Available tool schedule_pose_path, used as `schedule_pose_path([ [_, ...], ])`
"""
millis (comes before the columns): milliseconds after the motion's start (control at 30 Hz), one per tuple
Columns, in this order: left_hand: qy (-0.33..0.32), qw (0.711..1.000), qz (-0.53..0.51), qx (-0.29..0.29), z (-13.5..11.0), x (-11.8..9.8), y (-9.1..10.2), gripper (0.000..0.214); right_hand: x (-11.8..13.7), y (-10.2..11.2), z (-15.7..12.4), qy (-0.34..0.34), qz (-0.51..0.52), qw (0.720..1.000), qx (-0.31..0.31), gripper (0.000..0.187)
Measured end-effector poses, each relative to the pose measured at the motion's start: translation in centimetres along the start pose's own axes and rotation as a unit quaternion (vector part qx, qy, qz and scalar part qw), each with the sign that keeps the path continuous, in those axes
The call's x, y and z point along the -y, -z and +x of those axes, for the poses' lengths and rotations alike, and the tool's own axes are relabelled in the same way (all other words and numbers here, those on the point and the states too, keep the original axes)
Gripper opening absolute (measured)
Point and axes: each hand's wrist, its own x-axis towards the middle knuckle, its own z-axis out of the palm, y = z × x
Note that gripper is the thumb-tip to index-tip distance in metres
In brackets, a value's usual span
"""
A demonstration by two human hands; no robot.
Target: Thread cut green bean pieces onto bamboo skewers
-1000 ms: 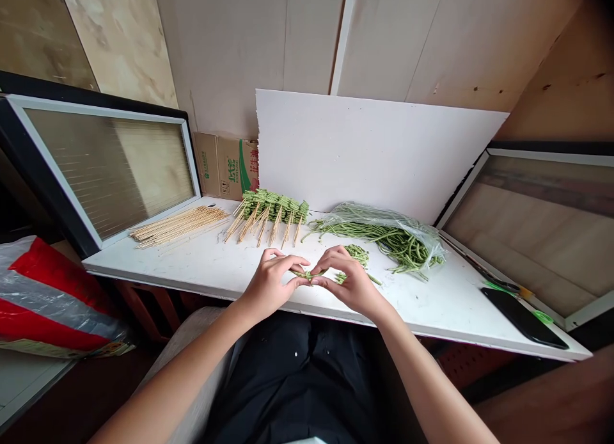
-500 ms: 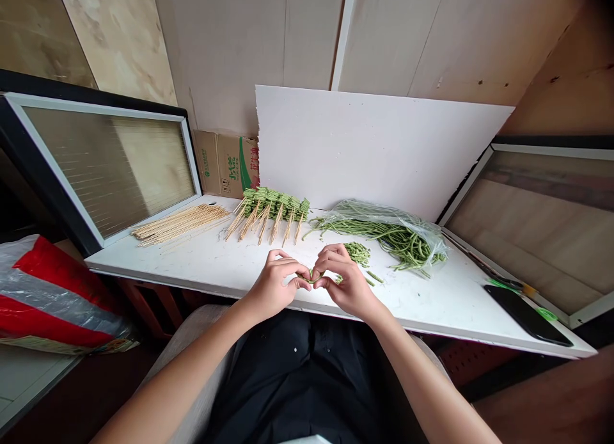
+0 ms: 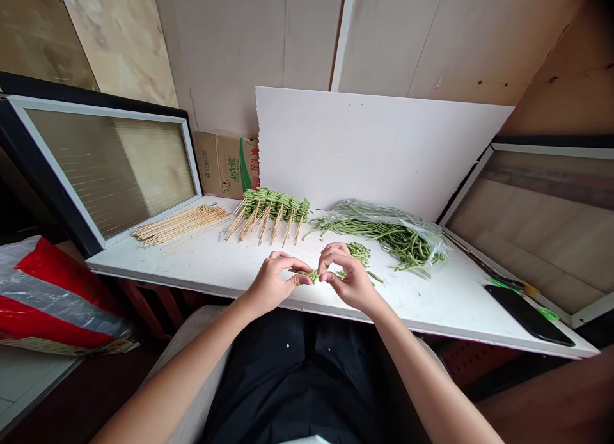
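A short green bean piece [image 3: 311, 276] sits pinched between the fingertips of the left hand [image 3: 274, 283] and the right hand [image 3: 349, 279], both closed on it just above the white worktop [image 3: 215, 265]. A small heap of cut bean pieces [image 3: 358, 252] lies just beyond the right hand.

A single head-worn camera looks forward and down from the seated person's own eye level, close over the white table [image 3: 215, 265]. It faces the wall board [image 3: 384, 150] behind; forearms enter from the bottom edge.
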Motion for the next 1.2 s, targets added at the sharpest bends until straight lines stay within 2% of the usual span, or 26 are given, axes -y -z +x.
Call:
schedule_pose_path([
  [167, -0.044, 0.999, 0.018, -0.003, 0.0, -0.3, 0.3, 0.013, 0.5, 0.0, 0.0, 0.005, -0.028, 1.000, 0.005, 0.030],
  [333, -0.113, 0.988, 0.100, 0.029, 0.2, -0.5, 0.3, 0.015, 0.4, 0.2, 0.1, 0.016, -0.049, 0.998, 0.023, 0.028],
  [500, -0.133, 0.981, 0.136, 0.039, 0.2, -0.4, -0.1, 0.013, 0.1, 0.1, 0.4, 0.032, -0.057, 0.997, 0.043, 0.023],
  [600, -0.122, 0.983, 0.130, 0.035, 0.3, 0.2, 0.4, 0.015, -1.4, 1.9, 0.5, 0.029, -0.068, 0.997, 0.026, 0.026],
  [667, -0.105, 0.988, 0.117, 0.009, 0.5, 0.8, 1.1, 0.015, -3.5, 4.3, 0.3, 0.013, -0.092, 0.995, -0.027, 0.029],
  [700, -0.094, 0.990, 0.109, -0.011, 0.6, 1.0, 1.4, 0.013, -4.7, 5.7, 0.0, -0.006, -0.115, 0.991, -0.068, 0.031],
  [767, -0.074, 0.992, 0.096, -0.041, 0.9, 1.4, 1.9, 0.010, -7.4, 8.6, -0.8, -0.080, -0.187, 0.973, -0.106, 0.035],
  [833, -0.070, 0.993, 0.088, -0.042, 1.1, 1.4, 2.1, 0.012, -9.9, 10.8, -1.9, -0.165, -0.253, 0.950, -0.075, 0.040],
  [900, -0.078, 0.993, 0.088, -0.023, 1.1, 1.3, 1.9, 0.015, -11.8, 12.1, -3.1, -0.231, -0.283, 0.931, 0.005, 0.041],
  [967, -0.082, 0.992, 0.094, -0.007, 1.0, 1.0, 1.5, 0.015, -13.0, 12.6, -4.2, -0.283, -0.283, 0.913, 0.080, 0.038],
  [1033, -0.079, 0.992, 0.098, 0.000, 0.8, 0.8, 1.1, 0.015, -13.5, 12.7, -4.8, -0.333, -0.272, 0.894, 0.126, 0.034],
  [1133, -0.079, 0.992, 0.101, 0.000, 0.6, 0.8, 0.7, 0.017, -13.3, 12.4, -4.7, -0.384, -0.270, 0.870, 0.152, 0.033],
  [1200, -0.083, 0.991, 0.102, -0.001, 0.6, 0.8, 0.6, 0.019, -12.3, 11.9, -4.0, -0.363, -0.278, 0.879, 0.138, 0.036],
])
